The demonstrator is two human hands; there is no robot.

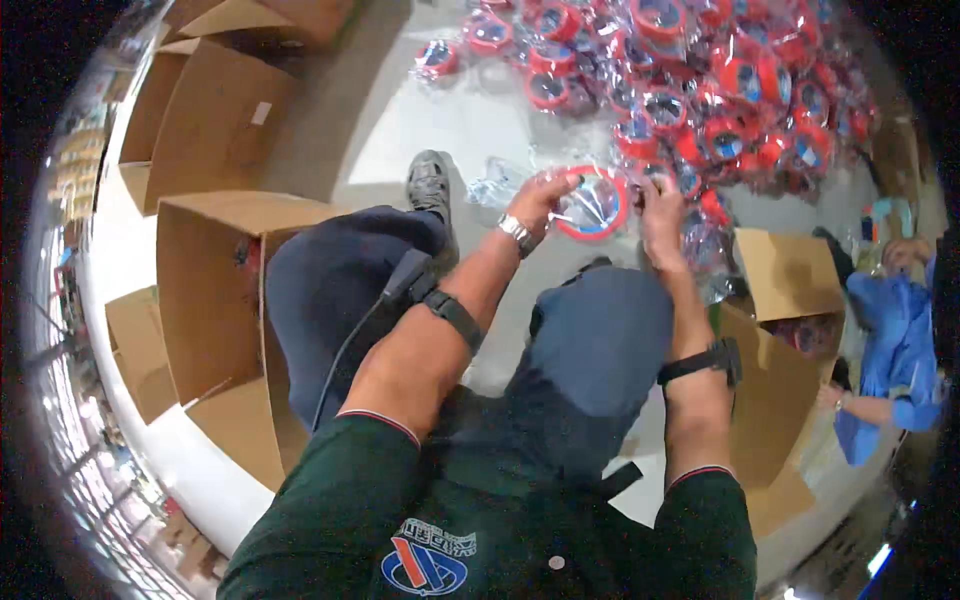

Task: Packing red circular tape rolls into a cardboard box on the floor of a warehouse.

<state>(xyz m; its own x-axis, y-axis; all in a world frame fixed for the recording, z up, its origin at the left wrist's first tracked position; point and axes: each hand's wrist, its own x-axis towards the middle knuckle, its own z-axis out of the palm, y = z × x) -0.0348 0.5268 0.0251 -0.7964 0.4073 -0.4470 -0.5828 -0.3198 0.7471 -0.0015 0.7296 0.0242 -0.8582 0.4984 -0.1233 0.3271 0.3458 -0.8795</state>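
Observation:
A red ring-shaped item (622,212) with a bluish inner rim and thin white strips across its middle is held up between my hands, above the floor. My left hand (540,200), with a metal watch at the wrist, grips its left side, thumb over the rim. At its right side my right hand (661,212) is closed in a pinch; what lies between those fingers is too small to make out. Some crumpled clear plastic (495,187) shows just beyond my left hand.
A large pile of similar red rings in clear bags (730,90) covers the floor ahead and right. Open cardboard boxes stand at left (205,290) and right (765,400). Another person in blue (890,350) is at far right. My shoe (430,183) rests ahead.

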